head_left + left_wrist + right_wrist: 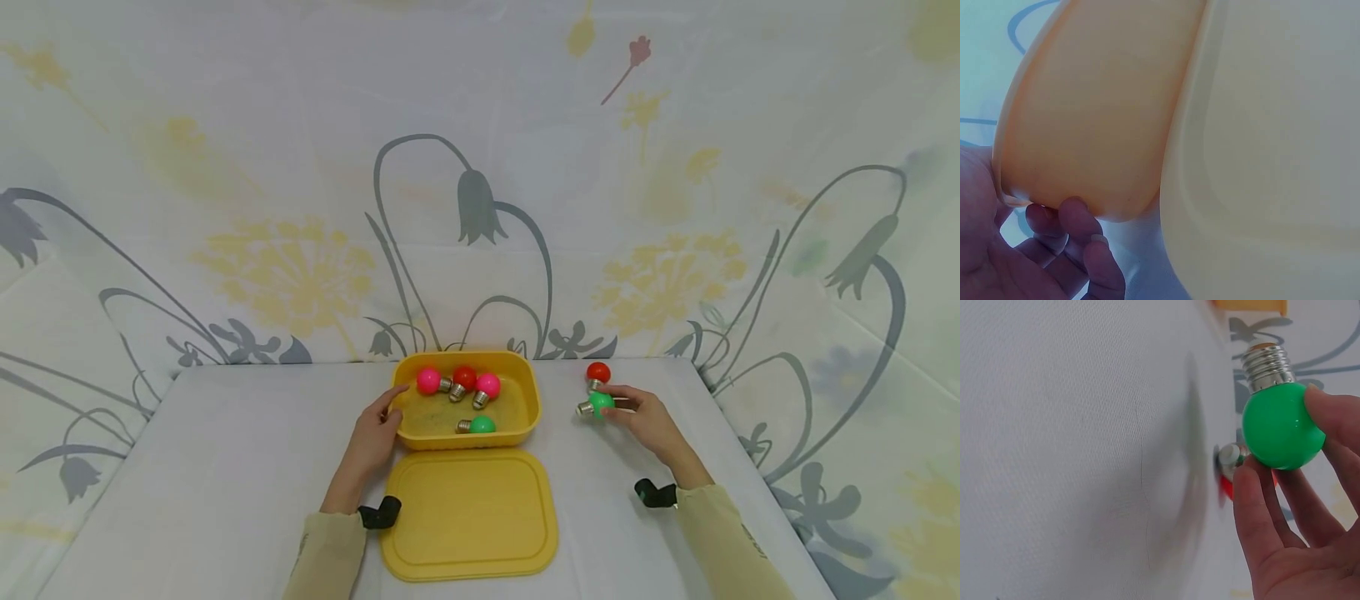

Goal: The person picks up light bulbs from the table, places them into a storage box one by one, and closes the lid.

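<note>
My right hand [651, 422] pinches a green light bulb [1284, 427] by its round globe, its silver screw base turned toward the box. In the right wrist view the bulb is held over the white cloth, between thumb and fingers. Just behind it a red light bulb [597, 372] lies on the table. My left hand [372, 433] holds the left end of a yellow plastic box [534, 408], fingers curled at its wall in the left wrist view. Inside the box are pink bulbs [429, 381], a red bulb [464, 377] and another green bulb [482, 425].
A yellow lid [469, 517] lies flat on the white-covered table [225, 467], directly in front of the box. Behind the table hangs a flower-printed cloth [315, 167]. Each wrist carries a small black camera mount [656, 493].
</note>
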Demonstrator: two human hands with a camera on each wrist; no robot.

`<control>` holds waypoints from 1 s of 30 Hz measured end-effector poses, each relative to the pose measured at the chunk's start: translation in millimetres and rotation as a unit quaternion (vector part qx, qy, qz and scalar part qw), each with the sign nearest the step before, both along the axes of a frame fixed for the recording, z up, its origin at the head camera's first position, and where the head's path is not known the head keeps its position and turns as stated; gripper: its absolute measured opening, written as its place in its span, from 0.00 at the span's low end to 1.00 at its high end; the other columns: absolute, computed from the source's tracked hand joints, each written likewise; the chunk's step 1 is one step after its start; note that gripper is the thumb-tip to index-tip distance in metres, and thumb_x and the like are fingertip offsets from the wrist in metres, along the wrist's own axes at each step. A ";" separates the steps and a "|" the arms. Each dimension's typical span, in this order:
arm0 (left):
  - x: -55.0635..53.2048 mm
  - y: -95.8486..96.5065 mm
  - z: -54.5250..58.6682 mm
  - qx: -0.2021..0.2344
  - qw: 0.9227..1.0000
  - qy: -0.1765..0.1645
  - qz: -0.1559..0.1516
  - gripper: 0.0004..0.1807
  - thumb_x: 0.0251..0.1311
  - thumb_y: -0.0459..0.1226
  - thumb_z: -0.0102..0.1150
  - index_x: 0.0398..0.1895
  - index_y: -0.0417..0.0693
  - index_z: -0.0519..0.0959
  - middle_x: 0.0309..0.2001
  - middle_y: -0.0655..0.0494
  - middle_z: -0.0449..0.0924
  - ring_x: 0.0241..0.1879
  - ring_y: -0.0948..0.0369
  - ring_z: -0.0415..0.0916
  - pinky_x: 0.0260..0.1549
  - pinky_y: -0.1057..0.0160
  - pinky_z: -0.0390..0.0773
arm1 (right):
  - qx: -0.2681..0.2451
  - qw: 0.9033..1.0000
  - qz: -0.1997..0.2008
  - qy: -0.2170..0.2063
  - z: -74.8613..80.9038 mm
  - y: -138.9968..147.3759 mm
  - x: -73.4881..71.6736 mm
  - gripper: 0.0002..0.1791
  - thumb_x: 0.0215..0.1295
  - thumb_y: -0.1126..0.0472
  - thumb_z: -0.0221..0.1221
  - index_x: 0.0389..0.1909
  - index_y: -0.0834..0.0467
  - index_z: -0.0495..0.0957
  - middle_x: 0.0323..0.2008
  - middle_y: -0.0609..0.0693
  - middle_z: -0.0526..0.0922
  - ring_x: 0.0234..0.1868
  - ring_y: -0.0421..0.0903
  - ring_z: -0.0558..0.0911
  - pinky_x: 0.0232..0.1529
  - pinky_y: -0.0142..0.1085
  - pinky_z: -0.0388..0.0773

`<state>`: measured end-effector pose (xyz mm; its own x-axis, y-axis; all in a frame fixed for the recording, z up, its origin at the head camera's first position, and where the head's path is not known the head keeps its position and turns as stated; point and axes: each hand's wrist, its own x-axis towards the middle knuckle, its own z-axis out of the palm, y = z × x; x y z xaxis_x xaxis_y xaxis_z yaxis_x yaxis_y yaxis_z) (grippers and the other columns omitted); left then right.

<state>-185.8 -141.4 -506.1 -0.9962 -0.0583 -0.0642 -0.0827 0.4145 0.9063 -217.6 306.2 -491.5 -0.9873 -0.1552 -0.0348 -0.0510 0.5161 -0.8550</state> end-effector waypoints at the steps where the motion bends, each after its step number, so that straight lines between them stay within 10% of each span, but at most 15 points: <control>1: 0.1 0.1 0.0 0.000 1.000 0.000 0.001 0.25 0.71 0.34 0.45 0.70 0.53 0.71 0.30 0.51 0.62 0.29 0.56 0.61 0.36 0.58 0.65 | -0.001 1.000 0.001 0.004 0.0 0.1 0.0 0.27 0.64 0.58 0.67 0.62 0.64 0.76 0.59 0.64 0.77 0.58 0.63 0.76 0.47 0.37 0.77; 30: 2.2 2.0 1.5 -0.001 1.000 -0.006 0.005 0.26 0.71 0.33 0.44 0.71 0.52 0.71 0.49 0.44 0.71 0.41 0.53 0.68 0.42 0.57 0.66 | -0.024 0.998 0.007 0.059 6.5 -11.8 5.6 0.21 0.64 0.61 0.66 0.57 0.63 0.78 0.56 0.62 0.77 0.58 0.62 0.75 0.46 0.32 0.78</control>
